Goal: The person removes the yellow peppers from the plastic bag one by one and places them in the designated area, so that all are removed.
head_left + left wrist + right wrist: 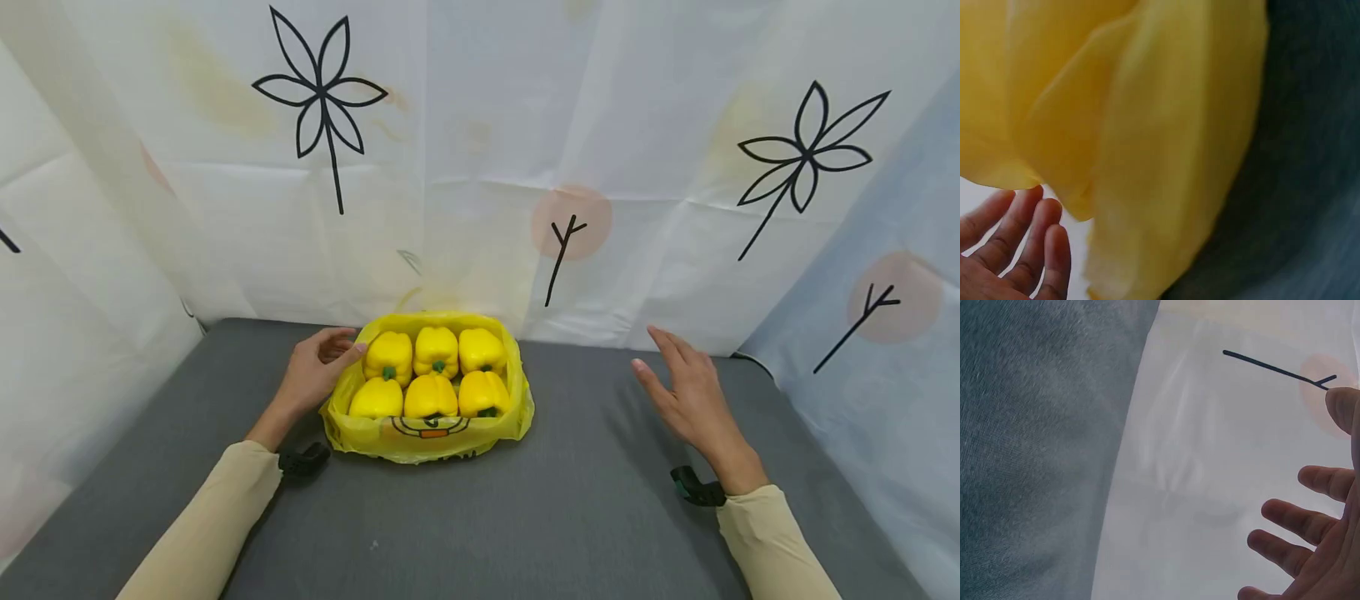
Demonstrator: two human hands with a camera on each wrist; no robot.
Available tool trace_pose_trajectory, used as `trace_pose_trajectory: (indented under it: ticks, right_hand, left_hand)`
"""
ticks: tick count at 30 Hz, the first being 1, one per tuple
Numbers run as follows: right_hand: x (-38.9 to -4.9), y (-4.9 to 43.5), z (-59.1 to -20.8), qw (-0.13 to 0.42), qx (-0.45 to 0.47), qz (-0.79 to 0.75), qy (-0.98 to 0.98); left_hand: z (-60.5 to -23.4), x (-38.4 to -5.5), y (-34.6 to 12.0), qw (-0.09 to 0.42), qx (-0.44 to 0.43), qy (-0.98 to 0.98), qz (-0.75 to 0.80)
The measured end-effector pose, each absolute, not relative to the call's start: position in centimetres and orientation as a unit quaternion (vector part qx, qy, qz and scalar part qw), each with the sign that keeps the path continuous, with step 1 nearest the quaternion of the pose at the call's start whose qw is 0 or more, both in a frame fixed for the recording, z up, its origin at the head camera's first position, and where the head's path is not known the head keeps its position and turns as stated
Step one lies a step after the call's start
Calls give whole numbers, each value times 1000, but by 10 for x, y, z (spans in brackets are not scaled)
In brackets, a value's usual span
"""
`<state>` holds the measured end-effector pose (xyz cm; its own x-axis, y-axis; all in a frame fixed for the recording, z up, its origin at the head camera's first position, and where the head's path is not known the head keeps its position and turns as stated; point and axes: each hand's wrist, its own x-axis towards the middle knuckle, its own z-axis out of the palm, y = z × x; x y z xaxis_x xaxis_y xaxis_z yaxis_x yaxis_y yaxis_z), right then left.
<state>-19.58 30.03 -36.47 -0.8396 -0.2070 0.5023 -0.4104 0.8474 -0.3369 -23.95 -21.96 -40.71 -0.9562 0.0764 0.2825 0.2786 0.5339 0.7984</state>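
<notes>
Several yellow bell peppers sit in two rows inside a yellow plastic bag whose rim is spread wide. At the bag's left side is my left hand, its fingers loosely bent and the thumb tip near the rim; whether it touches cannot be told. In the left wrist view the fingers are beside the bag's yellow side and hold nothing. Well to the right of the bag, my right hand hovers over the table with fingers extended and nothing in it. The right wrist view shows its fingers spread apart.
The bag stands near the back edge of a grey table. White printed curtains with flower and twig drawings hang behind and at both sides. Each wrist wears a dark band, the left band and the right band.
</notes>
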Motion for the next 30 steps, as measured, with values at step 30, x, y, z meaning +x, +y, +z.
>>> trace_pose_trajectory:
  ticks: [30]
  right_hand:
    - [-184, 280, -350, 138, 156, 270, -940]
  left_hand:
    - [-438, -248, -224, 43, -61, -743, -665]
